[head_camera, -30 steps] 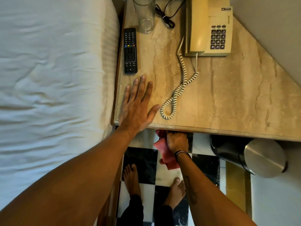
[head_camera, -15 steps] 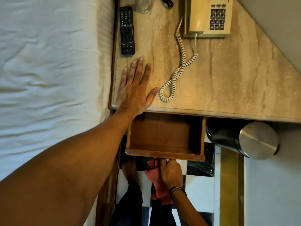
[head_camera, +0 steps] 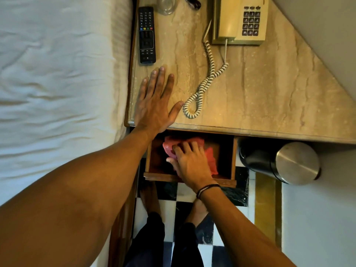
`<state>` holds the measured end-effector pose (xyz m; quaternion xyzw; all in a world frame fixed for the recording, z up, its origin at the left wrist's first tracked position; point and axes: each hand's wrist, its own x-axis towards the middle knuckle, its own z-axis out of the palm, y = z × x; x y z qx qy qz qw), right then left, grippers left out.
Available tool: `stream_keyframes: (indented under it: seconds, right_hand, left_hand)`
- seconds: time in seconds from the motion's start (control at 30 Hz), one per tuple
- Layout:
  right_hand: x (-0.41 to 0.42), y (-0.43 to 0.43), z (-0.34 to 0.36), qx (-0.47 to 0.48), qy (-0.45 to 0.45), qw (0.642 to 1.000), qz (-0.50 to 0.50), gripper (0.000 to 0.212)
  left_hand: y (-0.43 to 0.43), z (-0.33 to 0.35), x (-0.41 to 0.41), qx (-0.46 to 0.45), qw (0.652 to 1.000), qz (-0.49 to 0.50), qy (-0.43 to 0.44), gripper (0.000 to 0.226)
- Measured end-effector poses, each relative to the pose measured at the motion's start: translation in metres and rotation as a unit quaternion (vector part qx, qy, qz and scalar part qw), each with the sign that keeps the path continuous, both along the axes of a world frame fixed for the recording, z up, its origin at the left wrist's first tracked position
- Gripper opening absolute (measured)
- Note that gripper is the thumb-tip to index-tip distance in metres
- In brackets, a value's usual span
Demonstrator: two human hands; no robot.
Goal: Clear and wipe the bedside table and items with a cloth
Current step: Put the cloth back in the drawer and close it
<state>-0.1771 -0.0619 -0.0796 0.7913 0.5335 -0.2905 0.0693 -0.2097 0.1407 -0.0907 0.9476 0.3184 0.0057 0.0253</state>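
Observation:
The bedside table (head_camera: pixel 260 97) has a beige marble top, and its wooden drawer (head_camera: pixel 233 160) is pulled out below the front edge. My right hand (head_camera: pixel 189 160) is inside the drawer, pressing a red cloth (head_camera: pixel 211 160) flat on the drawer's floor. My left hand (head_camera: pixel 156 105) lies flat with fingers spread on the top's front left corner, holding nothing. On the top lie a black remote (head_camera: pixel 147 35), a clear glass (head_camera: pixel 166 5) at the back edge, and a cream telephone (head_camera: pixel 240 20) with a coiled cord (head_camera: pixel 204 87).
A white bed (head_camera: pixel 57 83) adjoins the table's left side. A steel bin (head_camera: pixel 279 162) lies under the table's right part. A black cable (head_camera: pixel 193 2) is at the back. My bare feet stand on the black and white tiles (head_camera: pixel 185 193) below the drawer.
The drawer went from closed to pulled out. My right hand left the drawer's front and went into it with the red cloth. My left hand stayed flat on the top.

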Motion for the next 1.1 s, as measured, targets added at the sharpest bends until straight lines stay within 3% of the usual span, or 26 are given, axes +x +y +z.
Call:
stream_keyframes:
  seconds: [0.07,0.13,0.17,0.2,0.27,0.3,0.37,0.4,0.43,0.47,0.5,0.6,0.7,0.77,0.83,1.0,1.07,1.1]
  right_hand:
    - [-0.01,-0.016,-0.014,0.021,0.055,0.998,-0.034,0.06]
    - [-0.034,-0.034,-0.011,0.129,0.053,0.976,-0.169,0.056]
    - [-0.053,-0.044,-0.006,0.169,0.041,0.945,-0.279,0.057]
    - [-0.07,-0.053,0.003,0.185,0.044,0.892,-0.411,0.061]
    - [-0.093,-0.067,0.018,0.192,0.115,0.711,-0.666,0.072]
    - [-0.097,-0.07,0.021,0.178,0.178,0.627,-0.737,0.072]
    - [-0.084,-0.06,0.032,0.135,0.318,0.493,-0.799,0.072]
    - [-0.075,-0.051,0.036,0.143,0.364,0.408,-0.825,0.081]
    - [-0.064,-0.041,0.041,0.178,0.393,0.296,-0.852,0.085]
    - [-0.055,-0.028,0.043,0.194,0.402,0.211,-0.87,0.081]
    - [-0.049,-0.018,0.048,0.207,0.398,0.177,-0.876,0.073]
    - [-0.046,-0.013,0.046,0.236,0.363,0.142,-0.89,0.072]
    - [-0.028,-0.002,0.048,0.259,0.437,0.116,-0.854,0.106]
    - [-0.007,0.015,0.049,0.27,0.465,0.142,-0.831,0.117]
    - [0.015,0.037,0.046,0.29,0.491,0.143,-0.809,0.11]
    - [0.046,0.065,0.034,0.296,0.498,0.203,-0.789,0.086]
    - [0.032,0.058,0.032,0.274,0.471,0.277,-0.792,0.087]
    - [0.023,0.053,0.041,0.287,0.421,0.332,-0.794,0.093]
  left_hand:
    - [0.0,-0.002,0.0,0.002,1.0,-0.002,-0.005,0.088]
    - [0.001,-0.004,-0.001,0.008,1.0,-0.002,-0.004,0.089]
    - [0.001,-0.004,-0.001,0.008,1.0,-0.002,-0.004,0.089]
    - [0.001,-0.004,-0.001,0.004,1.0,-0.003,-0.003,0.089]
    - [0.001,-0.002,0.0,-0.003,1.0,-0.002,0.0,0.089]
    - [0.001,-0.002,0.0,-0.003,1.0,-0.002,0.001,0.089]
    - [0.003,-0.002,0.0,-0.003,1.0,-0.004,0.004,0.09]
    - [0.002,-0.004,0.0,-0.005,1.0,-0.004,0.005,0.09]
    - [0.002,-0.005,0.0,-0.005,1.0,-0.004,0.007,0.09]
    - [0.002,-0.006,0.0,-0.007,1.0,-0.005,0.008,0.09]
    - [0.001,-0.007,-0.001,-0.007,1.0,-0.004,0.009,0.09]
    - [0.003,-0.007,-0.001,-0.008,1.0,-0.007,0.019,0.09]
    - [0.003,-0.007,-0.001,-0.006,1.0,-0.007,0.026,0.091]
    - [0.004,-0.007,-0.001,-0.012,0.999,-0.007,0.029,0.091]
    - [0.005,-0.01,-0.002,-0.012,1.0,-0.01,0.022,0.091]
    - [0.007,-0.012,-0.002,-0.007,1.0,-0.02,0.02,0.091]
    - [0.008,-0.015,-0.003,-0.013,0.999,-0.018,0.022,0.092]
    - [0.007,-0.011,-0.001,-0.014,1.0,-0.019,0.013,0.092]
